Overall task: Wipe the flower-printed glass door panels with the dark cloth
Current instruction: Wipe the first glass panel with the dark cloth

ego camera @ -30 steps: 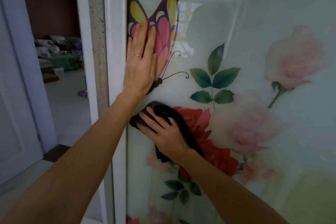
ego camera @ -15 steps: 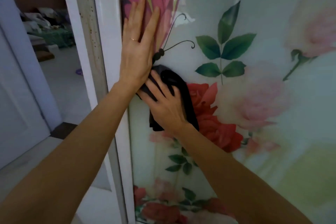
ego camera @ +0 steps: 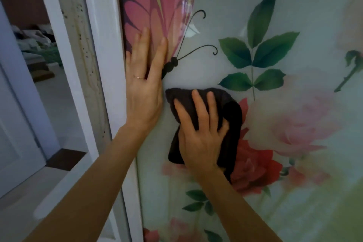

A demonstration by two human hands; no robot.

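Note:
The glass door panel point(ego camera: 284, 212) fills the right of the view, printed with a pink butterfly, green leaves and red and pink roses. My left hand point(ego camera: 144, 84) lies flat with straight fingers on the butterfly's wing, by the panel's left edge. Just to its right and lower, my right hand point(ego camera: 200, 129) presses the folded dark cloth point(ego camera: 229, 116) against the glass over the red rose, fingers spread on it and thumb round its right side. Much of the cloth is hidden under that hand.
A white door frame point(ego camera: 102, 49) with dark specks runs down the left of the panel. Beyond it an open doorway point(ego camera: 43, 68) shows a room with a pale floor and bedding. A white door point(ego camera: 13, 143) stands at far left.
My right hand has slid the cloth rightward, away from my left wrist, onto the red rose. The camera has moved closer and the view has tilted down. My left hand stays flat on the butterfly.

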